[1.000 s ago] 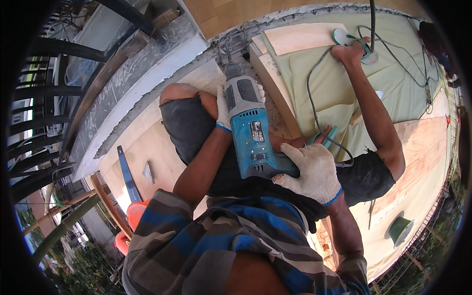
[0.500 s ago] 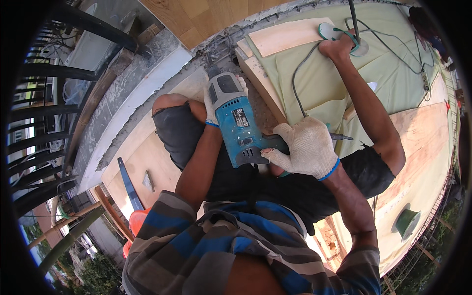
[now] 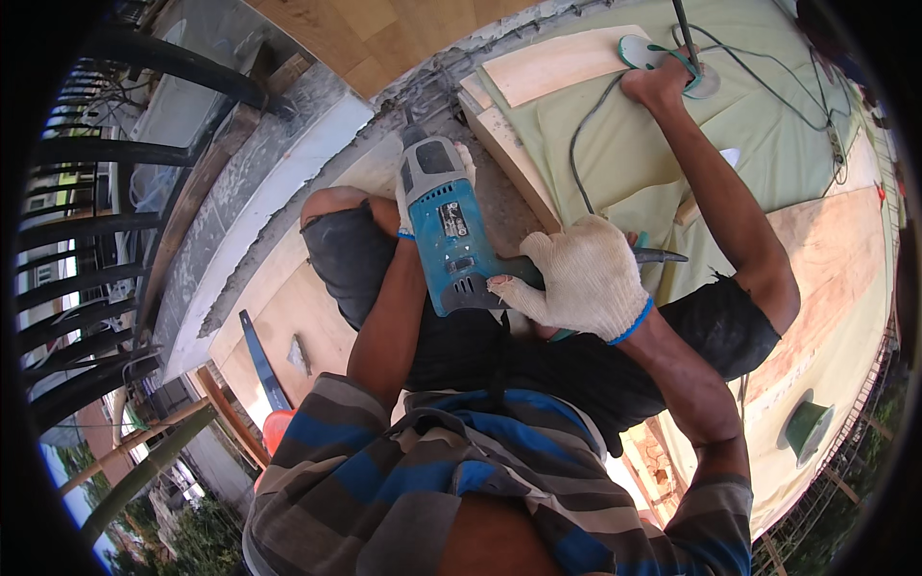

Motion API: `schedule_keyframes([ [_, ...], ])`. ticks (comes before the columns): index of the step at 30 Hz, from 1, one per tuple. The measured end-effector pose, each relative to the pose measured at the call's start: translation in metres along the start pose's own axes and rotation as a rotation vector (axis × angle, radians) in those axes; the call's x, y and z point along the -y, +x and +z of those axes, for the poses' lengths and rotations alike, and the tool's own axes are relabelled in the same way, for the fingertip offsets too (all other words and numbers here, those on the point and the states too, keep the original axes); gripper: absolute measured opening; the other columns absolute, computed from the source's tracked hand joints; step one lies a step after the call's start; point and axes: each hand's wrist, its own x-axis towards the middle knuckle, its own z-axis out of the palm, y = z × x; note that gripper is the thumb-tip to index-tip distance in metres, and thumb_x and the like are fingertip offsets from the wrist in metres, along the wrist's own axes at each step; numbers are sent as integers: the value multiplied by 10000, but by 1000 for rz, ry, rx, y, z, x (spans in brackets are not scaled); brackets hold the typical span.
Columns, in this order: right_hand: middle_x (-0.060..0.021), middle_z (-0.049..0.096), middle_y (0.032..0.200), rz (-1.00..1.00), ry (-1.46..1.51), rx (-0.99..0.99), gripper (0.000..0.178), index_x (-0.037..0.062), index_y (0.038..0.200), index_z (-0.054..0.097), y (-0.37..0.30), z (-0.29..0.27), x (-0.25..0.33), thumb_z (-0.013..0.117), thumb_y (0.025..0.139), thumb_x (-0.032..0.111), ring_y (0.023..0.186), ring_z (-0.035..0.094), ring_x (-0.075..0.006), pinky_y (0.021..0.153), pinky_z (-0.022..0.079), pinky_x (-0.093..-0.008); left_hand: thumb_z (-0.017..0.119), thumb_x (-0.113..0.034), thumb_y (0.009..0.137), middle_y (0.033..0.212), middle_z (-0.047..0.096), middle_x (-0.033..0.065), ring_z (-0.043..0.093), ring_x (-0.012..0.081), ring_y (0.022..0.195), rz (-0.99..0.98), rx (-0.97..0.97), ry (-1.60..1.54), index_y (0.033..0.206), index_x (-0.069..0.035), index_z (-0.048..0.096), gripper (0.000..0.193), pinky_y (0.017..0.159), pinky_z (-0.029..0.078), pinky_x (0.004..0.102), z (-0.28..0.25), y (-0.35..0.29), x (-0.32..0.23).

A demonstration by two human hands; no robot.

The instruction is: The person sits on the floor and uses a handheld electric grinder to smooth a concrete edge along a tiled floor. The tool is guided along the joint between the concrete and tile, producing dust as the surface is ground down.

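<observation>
A teal and grey rotary hammer (image 3: 456,240) lies across the space above my lap. Its dark nose points away from me, toward a rough strip of broken concrete (image 3: 437,110). My left hand (image 3: 403,204), in a white knit glove with a blue cuff, wraps round the grey front housing from beneath; most of it is hidden by the tool. At the rear, my gloved right hand (image 3: 588,278) grips the handle, thumb lying along the body's near end. A dark cord sleeve (image 3: 661,255) sticks out to the right of that hand. Whether the bit touches the concrete is unclear.
A handsaw (image 3: 262,360) and a small pointed piece (image 3: 299,355) lie on plywood at left. Pale boards (image 3: 567,65) rest on a green sheet (image 3: 624,134) crossed by a cable (image 3: 579,144). A green spool (image 3: 807,428) stands right. Black railings (image 3: 86,226) line the left; wooden flooring (image 3: 384,38) lies ahead.
The rotary hammer and my right hand have shifted slightly left and away from me. Both hands keep their grip. The whole view has moved a little.
</observation>
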Motion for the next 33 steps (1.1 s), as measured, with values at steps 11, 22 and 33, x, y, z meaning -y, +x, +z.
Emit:
schedule_keyframes([
  [11,-165,719,658,-29,63,-43,648,-21,1107,827,23,-19,23,771,1017,618,579,749,-341,650,607,-468,715,-502,1131,1553,668,235,659,426,1438,200,-144,82,1538,-43,664,616,1253,540,617,36,-4,11],
  [22,-223,745,785,-176,46,-219,764,-82,1035,811,55,-10,79,735,1010,677,638,745,-376,725,604,-480,703,-509,1127,1530,652,236,622,426,1468,71,-41,19,1529,0,630,652,1273,512,609,91,-53,37],
  [33,-221,796,953,33,267,184,749,-47,1171,732,34,-11,59,839,927,653,836,824,-407,781,649,-517,719,-443,1127,1621,557,263,577,419,1509,21,-19,21,1618,29,532,707,1290,489,593,76,-59,6],
])
